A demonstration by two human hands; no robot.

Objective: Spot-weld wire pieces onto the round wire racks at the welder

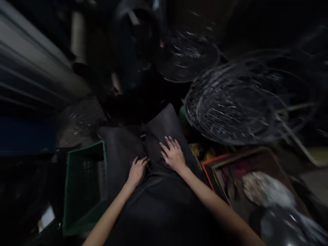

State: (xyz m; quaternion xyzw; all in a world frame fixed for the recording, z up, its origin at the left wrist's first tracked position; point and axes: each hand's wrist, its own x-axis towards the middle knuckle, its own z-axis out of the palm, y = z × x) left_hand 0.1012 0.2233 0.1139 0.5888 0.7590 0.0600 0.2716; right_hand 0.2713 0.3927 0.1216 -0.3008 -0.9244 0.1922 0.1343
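Note:
My right hand (173,155) rests with spread fingers on the dark trousers (164,126) over my right thigh. Nothing shows in it. My left hand (137,169) lies on the inner side of my left thigh, fingers stretched toward the middle, also with nothing visible in it. The cloth is dark and bunched between the two hands. Left of my leg stands a green plastic crate (84,188) with slotted walls.
Large coils of dark tubing or wire (230,106) lie at the right, with another coil (189,56) behind. Below them is a red-edged box (215,159) holding plastic bags (266,188). A pale ribbed panel (38,54) stands at the left. The scene is dim and blurred.

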